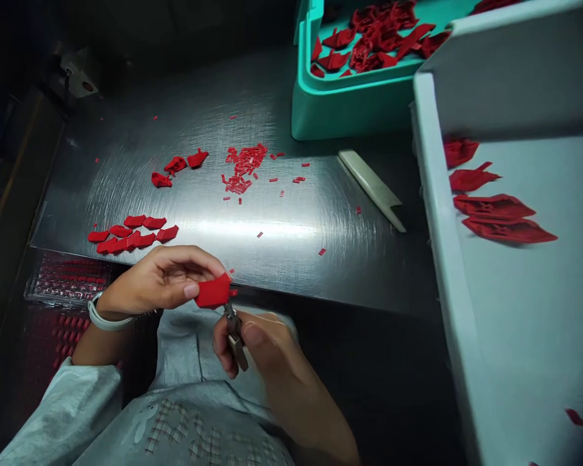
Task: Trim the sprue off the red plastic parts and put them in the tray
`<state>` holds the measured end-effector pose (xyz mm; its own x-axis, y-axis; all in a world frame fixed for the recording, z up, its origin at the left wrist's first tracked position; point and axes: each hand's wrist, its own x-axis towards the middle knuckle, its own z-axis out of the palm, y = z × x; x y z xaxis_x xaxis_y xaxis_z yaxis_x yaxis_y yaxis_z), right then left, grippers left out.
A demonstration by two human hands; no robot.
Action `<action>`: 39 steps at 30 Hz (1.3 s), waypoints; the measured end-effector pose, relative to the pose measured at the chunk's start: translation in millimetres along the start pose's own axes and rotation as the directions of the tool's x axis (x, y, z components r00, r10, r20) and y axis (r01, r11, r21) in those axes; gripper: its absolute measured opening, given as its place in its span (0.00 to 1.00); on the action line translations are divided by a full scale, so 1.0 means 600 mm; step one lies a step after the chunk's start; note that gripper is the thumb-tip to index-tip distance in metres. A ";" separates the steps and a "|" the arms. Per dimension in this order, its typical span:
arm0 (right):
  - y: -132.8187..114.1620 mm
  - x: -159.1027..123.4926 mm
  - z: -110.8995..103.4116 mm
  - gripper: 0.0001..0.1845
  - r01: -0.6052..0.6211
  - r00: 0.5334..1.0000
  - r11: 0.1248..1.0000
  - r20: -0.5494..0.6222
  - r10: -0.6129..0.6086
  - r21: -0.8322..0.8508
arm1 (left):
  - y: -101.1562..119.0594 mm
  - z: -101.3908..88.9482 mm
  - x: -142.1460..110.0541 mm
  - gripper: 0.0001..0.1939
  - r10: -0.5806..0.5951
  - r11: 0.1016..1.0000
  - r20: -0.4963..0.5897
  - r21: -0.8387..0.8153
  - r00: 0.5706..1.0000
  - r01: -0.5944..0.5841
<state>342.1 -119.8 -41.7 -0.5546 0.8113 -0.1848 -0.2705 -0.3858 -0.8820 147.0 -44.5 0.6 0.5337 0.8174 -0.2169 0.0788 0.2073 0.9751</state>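
Note:
My left hand (162, 277) pinches a flat, angular red plastic part (212, 291) between thumb and fingers, just past the table's near edge. My right hand (265, 343) is closed around small metal nippers (233, 327). Their jaws are at the part's right end, below a small red tab (233, 293) that sticks out there. Whether the jaws touch the tab I cannot tell. Several similar red parts (133, 239) lie grouped on the table beyond my left hand. A heap of small red offcuts (245, 165) lies farther back.
Crumpled-looking red pieces (175, 164) lie on the metal table (291, 259). A pale flat strip (372, 188) with a notched end is at right. A green bin (354, 107) and a white box (430, 162) hold more red pieces. Clear trays (68, 278) sit below left.

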 end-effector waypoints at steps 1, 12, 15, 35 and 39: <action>-0.001 0.000 0.001 0.35 0.003 1.000 1.000 -0.009 -0.003 -0.025 | 0.000 -0.001 -0.002 0.19 -0.007 1.000 -0.011 0.012 1.000 0.008; -0.001 -0.005 0.006 0.38 0.043 0.996 0.970 -0.065 -0.060 -0.240 | -0.007 -0.007 -0.018 0.10 0.101 0.993 0.010 0.059 0.995 -0.101; 0.000 -0.005 0.003 0.37 0.072 0.995 0.972 -0.047 -0.085 -0.226 | -0.006 -0.005 -0.013 0.11 0.119 0.990 0.019 0.076 0.993 -0.120; -0.009 0.002 -0.007 0.25 0.086 0.993 0.980 -0.069 -0.100 -0.179 | -0.017 0.012 -0.007 0.11 0.217 0.976 0.016 -0.014 0.976 -0.217; -0.009 0.002 -0.011 0.26 0.046 0.998 0.989 -0.034 -0.051 -0.141 | -0.018 0.013 -0.004 0.11 0.196 0.980 0.006 -0.021 0.981 -0.196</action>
<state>347.8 -114.1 -40.1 -0.5128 0.8446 -0.1540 -0.1822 -0.2823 -0.9419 151.6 -52.9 -9.1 0.5438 0.8389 -0.0213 -0.0447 0.0542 0.9975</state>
